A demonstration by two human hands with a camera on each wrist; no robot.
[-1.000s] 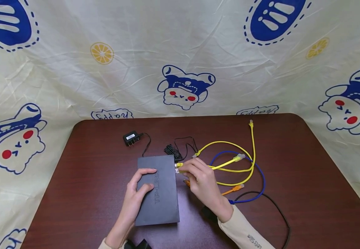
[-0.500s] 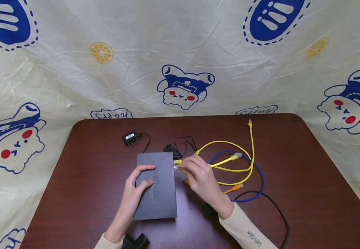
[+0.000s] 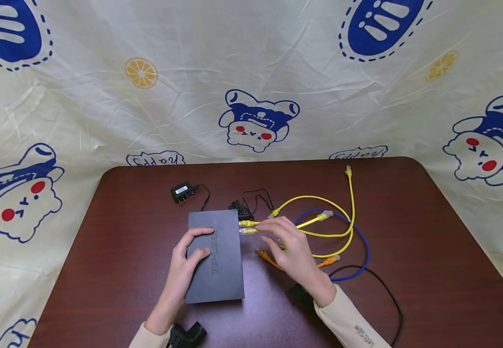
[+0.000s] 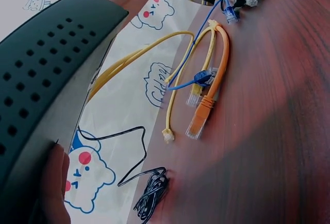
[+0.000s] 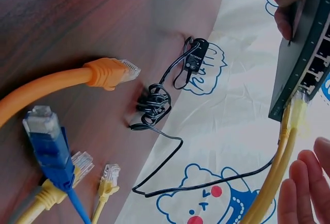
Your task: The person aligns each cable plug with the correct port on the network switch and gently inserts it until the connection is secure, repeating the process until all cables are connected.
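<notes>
The dark grey flat rectangular box (image 3: 223, 263) lettered TP-LINK, apparently metal, is in front of the person and appears raised off the desk. Left hand (image 3: 186, 266) grasps it by the side away from the ports, index finger and thumb on the top face; remaining fingers are hidden, probably supporting it underneath. This grip leaves the row of dark sockets (image 5: 313, 82) facing the other hand, presumably for access and to brace the box. Two yellow network plugs (image 3: 248, 231) sit side by side in the ports near the far corner; full seating cannot be judged. Right hand (image 3: 292, 249) is just beside their leads, fingers extended and released in the right wrist view; whether a fingertip brushes a lead is unclear. Further out on the desk (image 3: 125, 270), on the port side: loose yellow cable ends (image 3: 324, 215), a thick orange cable (image 5: 51, 87), a blue cable (image 3: 366, 246) and a black cable (image 3: 401, 319), plausibly grouped there for easy reach. Beyond the box lie a black power adapter (image 3: 182, 192) and bundled thin black cord (image 3: 240, 209), the bundling likely limiting tangles. White cloth (image 3: 182, 121) printed with blue cartoon bears hangs behind.
</notes>
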